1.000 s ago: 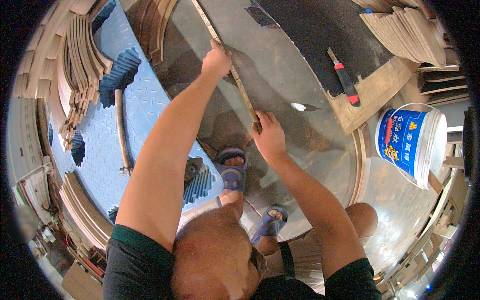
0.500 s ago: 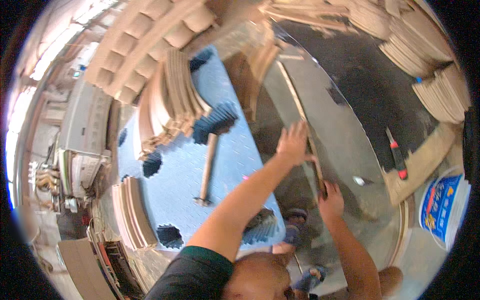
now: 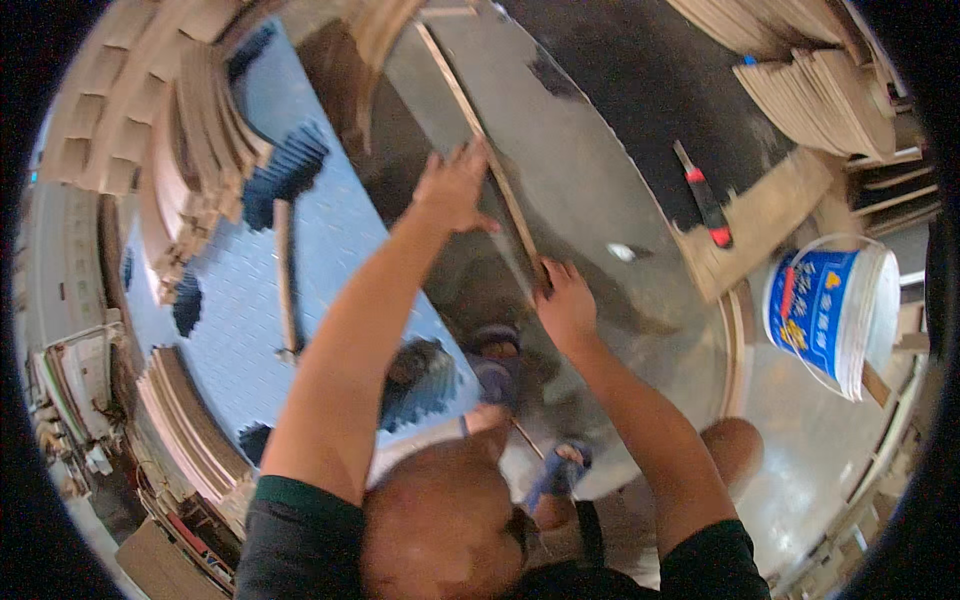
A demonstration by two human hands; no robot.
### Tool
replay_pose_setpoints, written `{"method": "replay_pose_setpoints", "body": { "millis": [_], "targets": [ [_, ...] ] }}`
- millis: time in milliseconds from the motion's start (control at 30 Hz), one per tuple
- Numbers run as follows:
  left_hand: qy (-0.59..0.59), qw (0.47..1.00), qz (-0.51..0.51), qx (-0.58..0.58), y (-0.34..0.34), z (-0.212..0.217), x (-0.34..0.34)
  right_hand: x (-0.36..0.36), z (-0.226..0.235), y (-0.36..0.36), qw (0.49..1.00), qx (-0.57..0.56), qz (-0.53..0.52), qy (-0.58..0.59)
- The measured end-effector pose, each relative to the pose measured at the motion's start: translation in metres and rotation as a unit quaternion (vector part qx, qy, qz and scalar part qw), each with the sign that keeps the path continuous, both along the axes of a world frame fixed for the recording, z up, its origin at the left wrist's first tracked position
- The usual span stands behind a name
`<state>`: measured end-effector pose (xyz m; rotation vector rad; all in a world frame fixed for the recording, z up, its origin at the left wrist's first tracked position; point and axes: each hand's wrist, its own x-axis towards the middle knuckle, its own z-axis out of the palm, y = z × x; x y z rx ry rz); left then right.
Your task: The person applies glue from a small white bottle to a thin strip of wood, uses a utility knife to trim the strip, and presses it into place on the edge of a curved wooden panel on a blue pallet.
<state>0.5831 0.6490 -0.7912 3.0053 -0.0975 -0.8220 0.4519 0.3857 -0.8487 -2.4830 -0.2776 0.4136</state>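
A long, thin wooden strip (image 3: 457,88) runs lengthwise over the grey surface before me. My left hand (image 3: 455,190) lies along it with fingers stretched out, the fingertips touching or just over its edge. Around the strip's near end, my right hand (image 3: 568,308) is closed, with a dark patch by its fingertips that I cannot make out. To the left, a hammer (image 3: 286,270) lies on a blue textured board (image 3: 345,225). Off to the right, a scraper-like tool with a red and black handle (image 3: 708,205) rests by the edge of a black sheet (image 3: 640,100).
Stacks of curved wooden pieces (image 3: 200,130) stand on the blue board, with another stack (image 3: 185,420) at its near left corner. More curved pieces (image 3: 815,100) lie at the far right. A white and blue bucket (image 3: 825,310) stands right. My sandalled feet (image 3: 495,375) are below.
The whole view has swung, so everything sits further left and the bucket shows more fully. Both hands stay at the strip, the left still spread and the right still closed at the near end.
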Motion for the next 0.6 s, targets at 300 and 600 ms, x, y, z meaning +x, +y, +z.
{"method": "replay_pose_setpoints", "body": {
  "millis": [300,600],
  "targets": [
    [-0.075,0.996,0.032,-0.038,-0.006,-0.026,-0.006,0.008,-0.001,0.010,1.000,-0.002,-0.023,-0.009],
    [-0.106,0.990,0.077,-0.056,-0.014,-0.029,-0.011,0.007,-0.002,0.008,0.998,0.026,-0.020,-0.045]
  ]
}}
